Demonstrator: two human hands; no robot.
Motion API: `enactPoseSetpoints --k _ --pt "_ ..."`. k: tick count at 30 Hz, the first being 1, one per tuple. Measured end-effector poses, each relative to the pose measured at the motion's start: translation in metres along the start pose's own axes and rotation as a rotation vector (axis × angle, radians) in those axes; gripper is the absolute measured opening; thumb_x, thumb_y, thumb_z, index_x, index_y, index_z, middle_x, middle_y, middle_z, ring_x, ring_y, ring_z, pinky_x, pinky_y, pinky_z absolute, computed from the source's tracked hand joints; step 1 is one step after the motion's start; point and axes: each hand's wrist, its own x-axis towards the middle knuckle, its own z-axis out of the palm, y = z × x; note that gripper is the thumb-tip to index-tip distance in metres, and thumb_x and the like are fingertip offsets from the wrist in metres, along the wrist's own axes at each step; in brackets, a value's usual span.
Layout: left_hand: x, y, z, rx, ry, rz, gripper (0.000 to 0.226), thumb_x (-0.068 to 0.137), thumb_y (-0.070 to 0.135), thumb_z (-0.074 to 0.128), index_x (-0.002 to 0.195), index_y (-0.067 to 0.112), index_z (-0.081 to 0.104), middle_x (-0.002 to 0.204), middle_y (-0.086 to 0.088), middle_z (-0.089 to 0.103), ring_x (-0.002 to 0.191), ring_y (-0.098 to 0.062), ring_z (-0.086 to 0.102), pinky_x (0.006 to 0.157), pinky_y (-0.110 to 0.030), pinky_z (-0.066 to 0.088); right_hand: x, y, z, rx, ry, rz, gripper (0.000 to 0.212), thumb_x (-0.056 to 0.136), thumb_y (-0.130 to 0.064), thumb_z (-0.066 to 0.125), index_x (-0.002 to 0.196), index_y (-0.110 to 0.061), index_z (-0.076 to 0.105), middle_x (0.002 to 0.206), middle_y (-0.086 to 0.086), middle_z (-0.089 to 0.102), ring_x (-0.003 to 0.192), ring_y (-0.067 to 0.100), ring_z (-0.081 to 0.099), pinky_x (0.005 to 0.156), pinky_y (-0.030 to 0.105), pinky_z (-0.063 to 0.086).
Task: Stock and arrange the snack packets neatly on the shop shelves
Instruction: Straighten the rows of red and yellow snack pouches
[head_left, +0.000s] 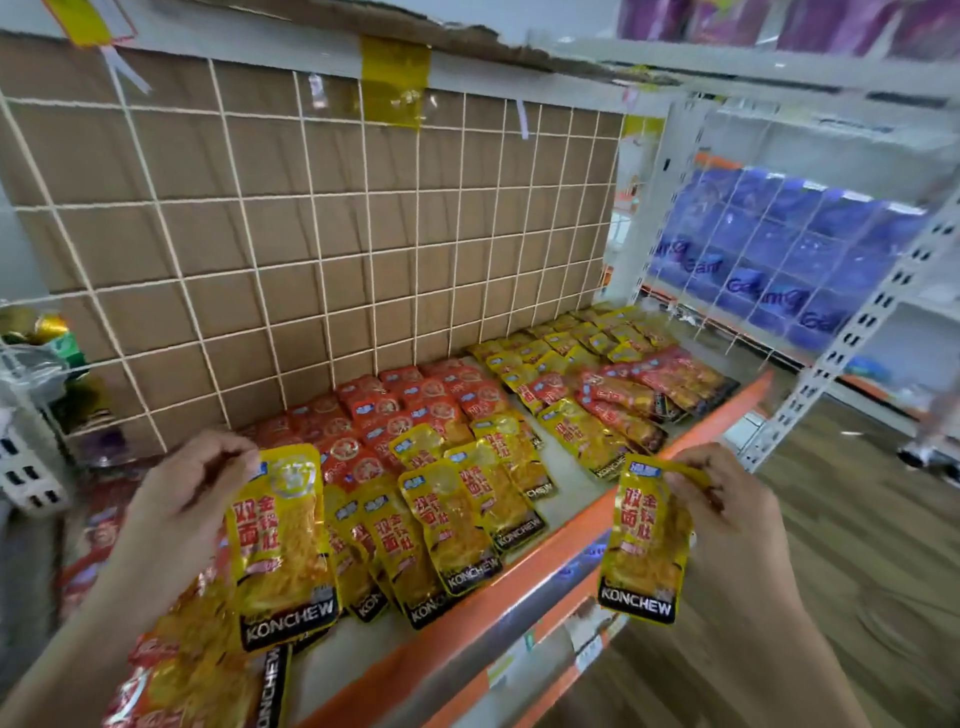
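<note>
Both hands sit closest to the lens, and each has its own packet. The left hand (182, 499) pinches the top corner of a yellow foil snack packet with red lettering and a black KONCHEW band (283, 545), fingers curled round the edge. It hangs just behind the orange front lip of the shelf (519, 587), toward the lip's left end. The right hand (727, 499) grips a second matching yellow packet (647, 540) the same way, but that one dangles on the aisle side of the lip, not over the shelf. Right behind the lip are overlapping rows of the same yellow packets lying flat (452, 519). Red foil packets (395, 415) sit further back from it, against the white wire grid backed with brown cardboard (363, 234). At the lip's left end, nearer the camera, a loose heap of red and yellow packets (197, 675) looks unsorted. Seems like the placing step, roughly mid-stocking, with a bare white strip of shelf board (576, 493) just behind the lip. Next I'd guess the right packet goes over the lip and gets laid flat, logo toward the lip, overlapping its neighbour, then the left one. Foil's slippery, so a sloppy drop could knock a row crooked.
</note>
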Motion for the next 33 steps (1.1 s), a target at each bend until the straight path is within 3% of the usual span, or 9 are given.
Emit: enactPoseSetpoints --k 4,8,13,17,20,24,26,29,33 --pt "0.008 0.009 0.032 0.012 -0.024 0.033 0.018 0.087 0.015 0.063 0.085 0.032 0.059 0.075 -0.024 0.058 0.064 -0.026 0.047 0.061 -0.033 0.035 0.014 0.026 -0.018 0.028 0.029 0.036 0.037 0.086 -0.003 0.059 0.076 -0.038 0.054 0.077 -0.011 0.062 0.071 0.017 0.054 0.055 0.016 0.037" --pt "0.019 0.016 0.065 0.071 -0.026 0.032 0.009 0.082 0.042 0.057 0.083 0.033 0.059 0.072 -0.021 0.059 0.062 -0.025 0.049 0.058 -0.033 0.035 0.045 0.058 -0.027 0.025 -0.010 0.041 0.035 0.087 -0.004 0.059 0.078 -0.037 0.054 0.077 -0.013 0.063 0.070 0.015 0.055 0.054 0.016 0.038" --pt "0.033 0.015 0.113 0.119 -0.008 -0.008 0.028 0.089 0.006 0.057 0.083 0.034 0.060 0.069 -0.006 0.058 0.063 -0.020 0.049 0.058 -0.027 0.036 0.098 0.099 -0.033 0.002 -0.103 0.037 0.025 0.087 -0.008 0.060 0.076 -0.030 0.054 0.076 -0.020 0.063 0.070 0.004 0.057 0.053 0.012 0.039" --pt "0.045 0.031 0.153 0.139 0.051 -0.060 0.006 0.080 0.036 0.056 0.086 0.036 0.058 0.077 0.005 0.060 0.063 -0.006 0.050 0.063 -0.027 0.038 0.146 0.122 -0.034 -0.023 -0.156 -0.005 0.023 0.087 -0.011 0.061 0.074 -0.028 0.052 0.066 -0.011 0.061 0.062 0.006 0.055 0.054 0.008 0.038" --pt "0.051 0.039 0.182 0.169 0.106 -0.099 0.024 0.071 0.054 0.047 0.085 0.038 0.058 0.069 -0.005 0.060 0.061 -0.009 0.048 0.062 -0.030 0.037 0.176 0.140 -0.034 -0.028 -0.196 -0.042 0.016 0.085 -0.009 0.063 0.081 -0.022 0.054 0.070 -0.013 0.058 0.064 0.007 0.053 0.054 0.005 0.035" --pt "0.053 0.055 0.227 0.145 0.111 -0.151 0.002 0.081 0.033 0.057 0.080 0.034 0.058 0.064 -0.018 0.055 0.057 -0.013 0.044 0.057 -0.035 0.035 0.212 0.169 -0.028 0.014 -0.295 -0.087 0.016 0.083 -0.009 0.066 0.087 -0.020 0.056 0.076 -0.007 0.061 0.071 0.017 0.058 0.060 0.016 0.038" --pt "0.056 0.053 0.248 0.152 0.101 -0.200 0.017 0.089 0.017 0.061 0.077 0.028 0.058 0.061 -0.019 0.051 0.057 -0.015 0.043 0.053 -0.034 0.034 0.224 0.180 -0.024 0.054 -0.337 -0.122 0.009 0.084 -0.018 0.066 0.085 -0.020 0.057 0.078 -0.005 0.062 0.072 0.011 0.058 0.062 0.017 0.039" --pt "0.060 0.053 0.276 0.165 0.081 -0.238 0.021 0.090 0.012 0.059 0.071 0.020 0.055 0.054 0.000 0.044 0.050 -0.005 0.035 0.048 -0.026 0.028 0.234 0.181 -0.019 0.108 -0.376 -0.165 0.005 0.076 -0.031 0.056 0.079 -0.032 0.053 0.074 -0.011 0.060 0.072 0.003 0.055 0.063 0.011 0.038" --pt "0.069 0.052 0.308 0.206 0.039 -0.330 0.022 0.090 0.009 0.059 0.071 0.018 0.052 0.052 0.009 0.048 0.048 -0.004 0.037 0.048 -0.024 0.031 0.239 0.176 -0.009 0.118 -0.404 -0.208 0.031 0.081 -0.014 0.068 0.075 -0.036 0.047 0.069 -0.017 0.053 0.067 -0.003 0.050 0.063 0.003 0.035"
